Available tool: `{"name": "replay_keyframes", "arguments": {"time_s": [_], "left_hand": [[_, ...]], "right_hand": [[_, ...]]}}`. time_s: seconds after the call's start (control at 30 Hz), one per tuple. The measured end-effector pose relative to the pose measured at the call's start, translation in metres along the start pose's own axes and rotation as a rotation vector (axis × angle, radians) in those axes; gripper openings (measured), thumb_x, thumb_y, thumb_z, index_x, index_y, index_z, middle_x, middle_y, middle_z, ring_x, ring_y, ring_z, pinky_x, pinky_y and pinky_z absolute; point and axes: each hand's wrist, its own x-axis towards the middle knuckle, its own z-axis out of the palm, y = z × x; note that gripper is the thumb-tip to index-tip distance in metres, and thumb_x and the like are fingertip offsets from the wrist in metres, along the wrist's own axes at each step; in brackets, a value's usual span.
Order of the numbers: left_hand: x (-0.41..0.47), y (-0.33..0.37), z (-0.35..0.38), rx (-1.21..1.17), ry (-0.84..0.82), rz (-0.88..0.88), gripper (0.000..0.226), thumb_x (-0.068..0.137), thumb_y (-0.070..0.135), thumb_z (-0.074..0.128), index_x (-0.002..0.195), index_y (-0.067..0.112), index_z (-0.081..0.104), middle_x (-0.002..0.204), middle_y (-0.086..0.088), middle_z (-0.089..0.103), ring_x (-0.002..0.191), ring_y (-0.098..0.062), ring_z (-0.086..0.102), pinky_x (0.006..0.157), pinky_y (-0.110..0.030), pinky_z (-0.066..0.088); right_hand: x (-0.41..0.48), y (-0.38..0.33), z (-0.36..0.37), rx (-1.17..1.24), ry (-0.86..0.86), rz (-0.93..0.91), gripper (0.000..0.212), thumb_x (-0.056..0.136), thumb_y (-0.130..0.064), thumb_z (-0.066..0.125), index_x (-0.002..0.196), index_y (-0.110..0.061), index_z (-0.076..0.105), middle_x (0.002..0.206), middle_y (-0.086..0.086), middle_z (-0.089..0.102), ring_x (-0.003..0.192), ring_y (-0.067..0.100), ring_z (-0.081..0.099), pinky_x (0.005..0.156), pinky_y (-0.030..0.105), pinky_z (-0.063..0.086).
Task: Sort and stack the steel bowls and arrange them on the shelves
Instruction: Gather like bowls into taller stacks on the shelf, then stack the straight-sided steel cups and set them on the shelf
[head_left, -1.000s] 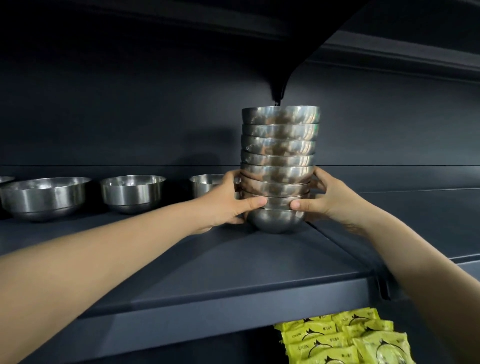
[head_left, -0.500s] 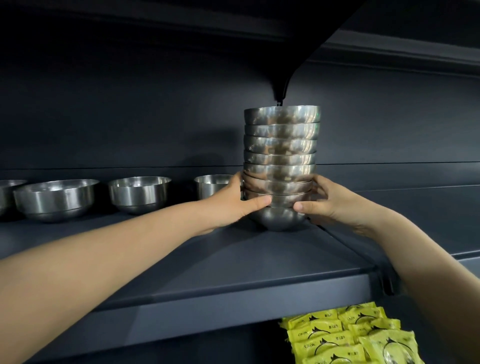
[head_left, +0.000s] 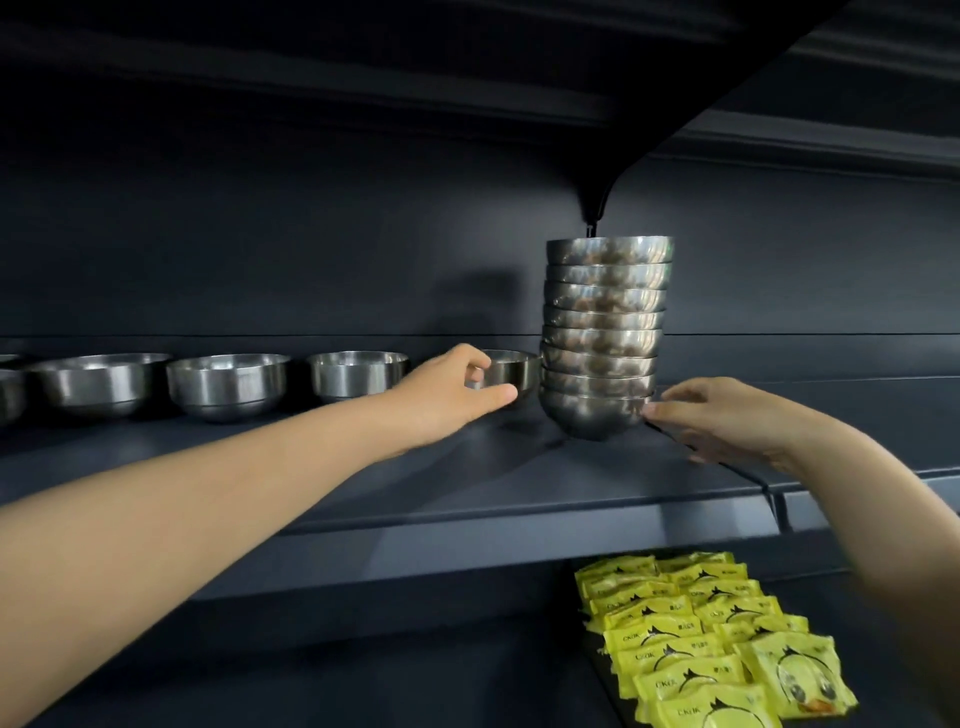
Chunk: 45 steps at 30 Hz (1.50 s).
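While the tall stack of shiny steel bowls (head_left: 605, 332) stands on the dark grey shelf (head_left: 467, 493), touched only by the spread right grip (head_left: 727, 421), a small steel bowl (head_left: 514, 370) just beside it is pinched by the left grip (head_left: 447, 400). The stack could be toppled if that bowl is dragged against it.

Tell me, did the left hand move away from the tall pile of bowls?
Yes. The left hand left the stack of bowls and went leftward; its fingers now curl round the small bowl beside it.
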Motion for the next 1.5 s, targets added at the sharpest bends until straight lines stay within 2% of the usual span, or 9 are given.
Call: {"name": "replay_keyframes", "arguments": {"time_s": [0.07, 0.27, 0.4, 0.57, 0.77, 0.9, 1.1, 1.2, 1.5], "left_hand": [[-0.015, -0.006, -0.016, -0.005, 0.046, 0.027, 0.043, 0.088, 0.041, 0.059, 0.125, 0.024, 0.048, 0.127, 0.008, 0.052, 0.107, -0.013, 0.056, 0.098, -0.034, 0.046], [-0.051, -0.040, -0.068, 0.036, 0.032, 0.073, 0.029, 0.089, 0.035, 0.058, 0.115, 0.025, 0.051, 0.115, 0.010, 0.054, 0.076, -0.003, 0.052, 0.078, -0.023, 0.043], [-0.056, -0.062, -0.099, 0.042, 0.067, 0.090, 0.017, 0.088, 0.032, 0.059, 0.103, 0.027, 0.053, 0.102, 0.014, 0.055, 0.076, 0.000, 0.053, 0.075, -0.023, 0.046], [-0.038, -0.077, -0.125, 0.058, 0.104, 0.082, 0.017, 0.088, 0.034, 0.058, 0.102, 0.025, 0.054, 0.104, 0.011, 0.059, 0.069, -0.005, 0.053, 0.070, -0.023, 0.044], [0.023, -0.085, -0.124, 0.104, 0.056, 0.085, 0.032, 0.088, 0.039, 0.059, 0.114, 0.021, 0.055, 0.112, 0.007, 0.060, 0.096, -0.011, 0.058, 0.081, -0.023, 0.043], [0.072, -0.085, -0.112, 0.190, -0.067, 0.134, 0.042, 0.087, 0.040, 0.062, 0.121, 0.018, 0.053, 0.122, 0.003, 0.059, 0.111, -0.013, 0.058, 0.100, -0.029, 0.043], [0.140, -0.084, -0.091, 0.293, -0.257, 0.191, 0.061, 0.087, 0.045, 0.059, 0.135, 0.012, 0.043, 0.135, -0.004, 0.052, 0.120, -0.017, 0.053, 0.104, -0.029, 0.040], [0.167, -0.084, -0.079, 0.304, -0.339, 0.198, 0.068, 0.087, 0.043, 0.060, 0.140, 0.008, 0.036, 0.141, -0.007, 0.047, 0.124, -0.020, 0.050, 0.106, -0.029, 0.038], [0.221, -0.104, -0.054, 0.379, -0.517, 0.209, 0.080, 0.083, 0.047, 0.064, 0.143, 0.005, 0.031, 0.143, -0.009, 0.045, 0.129, -0.023, 0.046, 0.109, -0.036, 0.036]], "right_hand": [[-0.013, -0.013, 0.009, 0.030, 0.019, 0.020, 0.030, 0.083, -0.036, 0.069, 0.105, -0.016, 0.061, 0.113, 0.010, 0.062, 0.100, 0.021, 0.062, 0.073, 0.033, 0.054], [-0.042, -0.069, 0.050, 0.061, 0.043, -0.023, 0.019, 0.085, -0.027, 0.069, 0.099, -0.017, 0.062, 0.107, 0.006, 0.064, 0.096, 0.020, 0.065, 0.085, 0.039, 0.053], [-0.040, -0.103, 0.083, 0.084, 0.086, -0.036, 0.017, 0.085, -0.027, 0.069, 0.097, -0.015, 0.064, 0.093, 0.007, 0.063, 0.093, 0.021, 0.064, 0.075, 0.033, 0.056], [-0.014, -0.135, 0.113, 0.229, 0.162, -0.004, 0.012, 0.085, -0.021, 0.069, 0.085, -0.011, 0.063, 0.077, 0.007, 0.055, 0.069, 0.015, 0.052, 0.067, 0.034, 0.055], [0.032, -0.146, 0.133, 0.229, 0.240, 0.026, 0.013, 0.086, -0.016, 0.064, 0.082, -0.012, 0.052, 0.079, 0.014, 0.047, 0.069, 0.022, 0.046, 0.053, 0.027, 0.042], [0.064, -0.140, 0.138, 0.115, 0.258, -0.021, 0.016, 0.081, -0.018, 0.062, 0.080, -0.002, 0.059, 0.069, 0.009, 0.046, 0.064, 0.020, 0.044, 0.058, 0.030, 0.037], [0.083, -0.136, 0.143, -0.219, 0.159, -0.024, 0.036, 0.077, -0.030, 0.062, 0.106, -0.009, 0.056, 0.096, 0.007, 0.064, 0.080, 0.019, 0.059, 0.065, 0.028, 0.045], [0.097, -0.127, 0.146, -0.253, 0.143, 0.008, 0.043, 0.076, -0.033, 0.064, 0.113, -0.012, 0.058, 0.100, 0.006, 0.068, 0.088, 0.019, 0.064, 0.079, 0.031, 0.052], [0.133, -0.099, 0.152, -0.291, 0.216, 0.120, 0.075, 0.089, -0.043, 0.056, 0.146, -0.006, 0.025, 0.132, 0.009, 0.056, 0.120, 0.023, 0.052, 0.098, 0.029, 0.043]]}}
